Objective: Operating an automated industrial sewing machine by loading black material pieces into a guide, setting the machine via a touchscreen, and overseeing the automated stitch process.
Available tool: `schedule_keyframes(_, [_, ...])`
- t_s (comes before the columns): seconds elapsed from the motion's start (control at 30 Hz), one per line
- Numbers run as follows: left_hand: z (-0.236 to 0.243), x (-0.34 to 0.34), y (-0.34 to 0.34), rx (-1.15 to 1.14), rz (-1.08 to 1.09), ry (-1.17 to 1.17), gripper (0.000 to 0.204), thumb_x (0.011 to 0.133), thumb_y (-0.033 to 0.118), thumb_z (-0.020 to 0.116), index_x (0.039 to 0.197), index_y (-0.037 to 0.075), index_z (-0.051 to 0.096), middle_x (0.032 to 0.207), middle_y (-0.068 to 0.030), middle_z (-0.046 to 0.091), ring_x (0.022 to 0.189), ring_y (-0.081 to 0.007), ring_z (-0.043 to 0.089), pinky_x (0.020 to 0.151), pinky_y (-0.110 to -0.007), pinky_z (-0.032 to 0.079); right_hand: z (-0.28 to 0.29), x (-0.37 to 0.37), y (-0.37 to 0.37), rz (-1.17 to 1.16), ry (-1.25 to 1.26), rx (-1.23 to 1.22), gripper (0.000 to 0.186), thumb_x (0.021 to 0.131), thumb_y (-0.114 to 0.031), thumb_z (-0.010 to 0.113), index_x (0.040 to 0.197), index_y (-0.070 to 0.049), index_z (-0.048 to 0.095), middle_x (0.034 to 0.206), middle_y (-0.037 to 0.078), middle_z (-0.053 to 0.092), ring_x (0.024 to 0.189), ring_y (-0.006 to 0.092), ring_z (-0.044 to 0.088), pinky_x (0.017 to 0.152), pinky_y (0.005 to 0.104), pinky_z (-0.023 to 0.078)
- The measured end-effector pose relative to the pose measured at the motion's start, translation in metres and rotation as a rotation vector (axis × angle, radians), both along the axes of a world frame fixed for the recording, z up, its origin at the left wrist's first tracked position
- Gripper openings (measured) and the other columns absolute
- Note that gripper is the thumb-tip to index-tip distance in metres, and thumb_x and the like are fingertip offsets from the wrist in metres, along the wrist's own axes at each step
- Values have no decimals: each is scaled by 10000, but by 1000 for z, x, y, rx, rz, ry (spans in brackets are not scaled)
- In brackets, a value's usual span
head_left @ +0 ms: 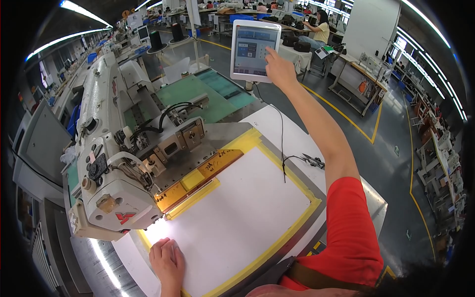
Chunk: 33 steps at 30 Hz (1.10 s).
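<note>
A white sewing machine head point(106, 193) with metal fittings fills the left, its lamp lighting the work area. Below it lies a white sheet point(237, 203) edged with yellow tape point(277, 249). An orange template strip point(222, 159) runs along the sheet's upper left edge. My left hand point(166, 263) lies open on the sheet's left side, fingers slightly curved, holding nothing that shows. My right hand point(280, 69) reaches up to a white-framed touchscreen point(250, 52), index finger stretched out on or just before the screen, other fingers curled. Whether the fingertip touches cannot be made out.
Scissors point(312, 161) and a black cord point(281, 123) lie right of the sheet. A green board point(198, 99) and thread cones point(176, 32) are behind the machine. A seated person in yellow point(320, 34) works at the back. Yellow floor lines point(346, 114) and other workstations surround the table.
</note>
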<state>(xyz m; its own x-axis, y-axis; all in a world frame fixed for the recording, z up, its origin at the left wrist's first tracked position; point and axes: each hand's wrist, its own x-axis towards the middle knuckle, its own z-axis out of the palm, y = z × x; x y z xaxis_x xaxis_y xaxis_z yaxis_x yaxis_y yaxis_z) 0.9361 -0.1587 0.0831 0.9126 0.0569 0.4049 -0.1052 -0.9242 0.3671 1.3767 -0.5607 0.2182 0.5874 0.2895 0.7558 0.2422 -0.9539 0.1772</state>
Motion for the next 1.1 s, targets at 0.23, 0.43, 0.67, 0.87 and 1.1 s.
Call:
schedule_keyframes(0.23, [0,0,0,10,4,-4,275,756,63,629,1030,46,614,1071,-123,602,1009,-331,563,873,-434,422,-32,-21,-20,46,40,-76,187,809,-155,589,971,-65,616,1356,55,522,824,206,660,666,370,550])
schedule_keyframes(0.43, [1,-1,-3,-15,18,12,261,756,60,628,1016,42,619,1067,-124,602,1007,-328,563,879,-435,421,-38,-26,-18,-4,116,-203,182,819,-151,586,971,-56,618,1368,49,513,803,206,653,659,368,552])
schedule_keyframes(0.67, [1,0,-2,5,11,-16,268,759,57,623,1027,47,609,1066,-117,601,1011,-324,560,875,-432,423,-44,-33,-27,35,90,-162,214,800,-149,608,995,-63,620,1364,23,512,796,188,649,648,358,547])
schedule_keyframes(0.87, [4,0,0,0,8,-19,272,759,49,625,1030,45,610,1068,-116,602,1004,-321,561,876,-429,425,-48,-47,-28,48,116,-156,229,792,-149,616,1008,-70,615,1350,19,516,796,187,645,652,363,543])
schedule_keyframes(1.1, [4,-2,-5,-6,11,-19,241,765,54,624,1005,44,627,1060,-111,608,1003,-318,565,878,-427,426,-56,-45,-30,24,186,-180,197,791,-128,611,976,-62,603,1366,28,498,828,204,639,675,373,540])
